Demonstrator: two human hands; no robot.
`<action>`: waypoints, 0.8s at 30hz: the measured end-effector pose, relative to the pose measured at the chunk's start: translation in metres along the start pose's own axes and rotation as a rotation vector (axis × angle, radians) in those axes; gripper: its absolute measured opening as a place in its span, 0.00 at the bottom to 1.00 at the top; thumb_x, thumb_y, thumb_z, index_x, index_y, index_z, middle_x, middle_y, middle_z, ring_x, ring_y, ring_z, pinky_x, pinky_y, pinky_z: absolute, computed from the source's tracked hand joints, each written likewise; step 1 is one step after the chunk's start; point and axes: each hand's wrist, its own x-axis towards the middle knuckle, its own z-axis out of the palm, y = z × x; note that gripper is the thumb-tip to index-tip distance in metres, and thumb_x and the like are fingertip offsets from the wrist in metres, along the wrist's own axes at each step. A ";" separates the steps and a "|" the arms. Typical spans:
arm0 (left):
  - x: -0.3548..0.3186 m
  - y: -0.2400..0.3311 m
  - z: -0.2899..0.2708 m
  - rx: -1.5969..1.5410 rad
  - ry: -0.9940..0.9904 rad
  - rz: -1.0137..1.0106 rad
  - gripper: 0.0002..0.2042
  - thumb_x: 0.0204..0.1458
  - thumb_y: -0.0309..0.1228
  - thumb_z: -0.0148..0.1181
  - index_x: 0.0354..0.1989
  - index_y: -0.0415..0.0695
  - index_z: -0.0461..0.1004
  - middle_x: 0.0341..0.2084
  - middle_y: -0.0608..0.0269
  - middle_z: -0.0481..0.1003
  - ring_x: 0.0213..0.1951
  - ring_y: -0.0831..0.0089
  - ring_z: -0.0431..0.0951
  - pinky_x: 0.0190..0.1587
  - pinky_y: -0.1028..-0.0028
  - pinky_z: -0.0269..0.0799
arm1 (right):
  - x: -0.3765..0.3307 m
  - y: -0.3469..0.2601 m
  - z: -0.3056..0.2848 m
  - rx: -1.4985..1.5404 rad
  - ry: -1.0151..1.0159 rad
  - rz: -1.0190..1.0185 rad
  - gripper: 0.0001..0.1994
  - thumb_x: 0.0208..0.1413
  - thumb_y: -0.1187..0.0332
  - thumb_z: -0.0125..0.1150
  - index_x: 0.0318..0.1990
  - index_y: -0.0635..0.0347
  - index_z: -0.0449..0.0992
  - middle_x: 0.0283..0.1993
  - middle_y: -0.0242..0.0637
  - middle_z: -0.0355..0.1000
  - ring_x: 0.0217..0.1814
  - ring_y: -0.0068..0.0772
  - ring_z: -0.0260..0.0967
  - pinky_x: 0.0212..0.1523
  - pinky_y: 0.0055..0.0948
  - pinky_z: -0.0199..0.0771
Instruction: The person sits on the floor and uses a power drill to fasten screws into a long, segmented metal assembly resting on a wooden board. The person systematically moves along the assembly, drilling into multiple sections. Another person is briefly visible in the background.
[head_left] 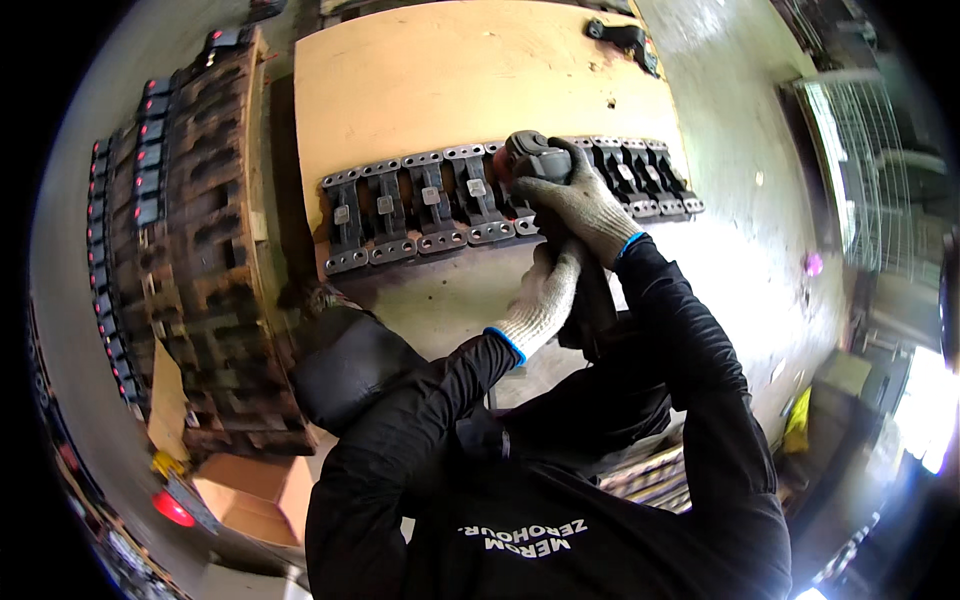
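Note:
Both my hands wear pale knit gloves with blue cuffs and grip a dark power tool [537, 150], possibly an angle grinder. My right hand [588, 205] is closed around its upper end, thumb and fingers on either side of the rounded head. Lower down, my left hand [545, 300] wraps around the dark body, its fingertips partly hidden. The tool hangs over the middle of a row of dark steel track links [432, 200], which lie side by side along the near edge of a tan board [440, 90]. My hands and the tool cover some links.
A dark metal part [622, 38] lies at the board's far right corner. To the left stands a wooden pallet stack [215, 250] with dark red-marked parts along it. A cardboard box [255, 495] sits at lower left; a wire rack [860, 170] stands at right.

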 end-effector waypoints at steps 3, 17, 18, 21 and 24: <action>0.005 0.004 0.021 0.003 0.051 -0.044 0.38 0.65 0.65 0.37 0.67 0.40 0.59 0.55 0.30 0.75 0.59 0.34 0.74 0.61 0.48 0.68 | 0.006 0.018 -0.014 0.037 -0.017 -0.035 0.44 0.54 0.60 0.77 0.73 0.55 0.56 0.49 0.41 0.74 0.39 0.28 0.75 0.35 0.30 0.81; 0.016 -0.001 0.081 -0.078 0.008 -0.009 0.36 0.69 0.56 0.43 0.67 0.31 0.62 0.58 0.46 0.74 0.55 0.62 0.73 0.60 0.66 0.68 | -0.023 0.064 -0.069 0.158 -0.097 -0.102 0.46 0.53 0.58 0.77 0.74 0.59 0.53 0.52 0.46 0.74 0.45 0.32 0.76 0.43 0.32 0.81; 0.015 0.003 0.085 -0.039 -0.012 -0.019 0.36 0.69 0.57 0.42 0.67 0.31 0.63 0.58 0.46 0.74 0.55 0.60 0.73 0.60 0.66 0.67 | -0.026 0.066 -0.072 0.154 -0.069 -0.106 0.46 0.53 0.57 0.77 0.74 0.59 0.53 0.52 0.45 0.74 0.44 0.32 0.76 0.43 0.32 0.81; 0.021 -0.005 0.098 -0.031 -0.095 -0.028 0.37 0.69 0.57 0.40 0.67 0.31 0.63 0.57 0.43 0.74 0.56 0.57 0.73 0.61 0.65 0.67 | -0.035 0.067 -0.080 0.081 -0.032 -0.028 0.49 0.51 0.57 0.79 0.74 0.60 0.52 0.51 0.44 0.74 0.42 0.31 0.75 0.40 0.31 0.81; 0.035 -0.040 0.119 -0.123 -0.109 -0.069 0.38 0.68 0.59 0.37 0.66 0.32 0.64 0.58 0.40 0.73 0.60 0.54 0.73 0.63 0.63 0.65 | -0.025 0.081 -0.076 -0.026 -0.043 0.056 0.50 0.49 0.59 0.81 0.74 0.57 0.51 0.52 0.45 0.74 0.39 0.31 0.76 0.35 0.32 0.83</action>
